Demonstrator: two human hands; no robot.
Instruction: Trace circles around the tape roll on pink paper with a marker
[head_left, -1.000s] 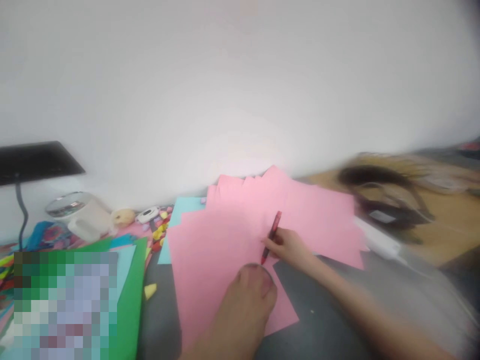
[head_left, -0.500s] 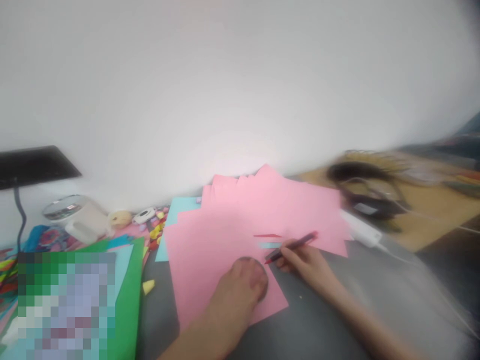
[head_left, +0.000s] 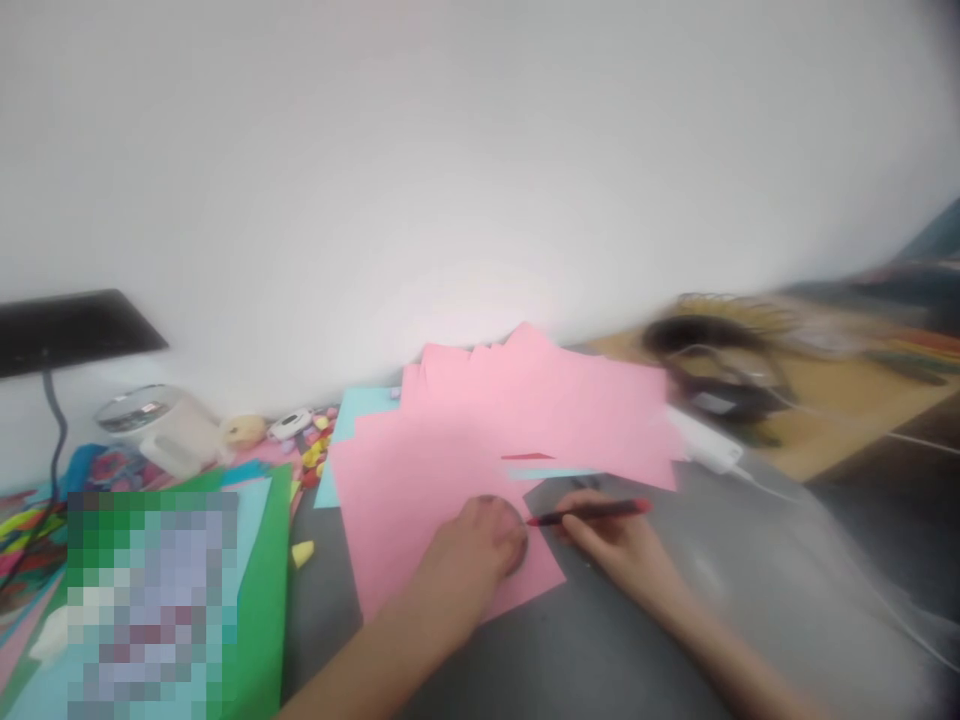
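On the grey table, my left hand [head_left: 472, 545] presses a round, dark-rimmed disc [head_left: 517, 545] down on a pink sheet [head_left: 405, 510]. Its fingers are wrapped over the disc, hiding most of it. My right hand [head_left: 607, 530] pinches a black and red pen [head_left: 607, 510], held nearly level, with its tip at the disc's right edge. Behind both hands lie more overlapping pink sheets [head_left: 532, 400], with a light blue sheet [head_left: 367, 402] partly under them.
Green paper [head_left: 270, 600] and a white mug-like container [head_left: 184, 435] are at the left, near a dark panel [head_left: 75, 330]. A yellow piece [head_left: 302, 553] lies beside the pink sheet. At the right are a white power strip [head_left: 701, 440] and black headphones [head_left: 720, 370].
The pen in my right hand has tilted from slanting to almost level, its tip now closer to the disc. My left hand stays on the disc. The whole view has shifted slightly.
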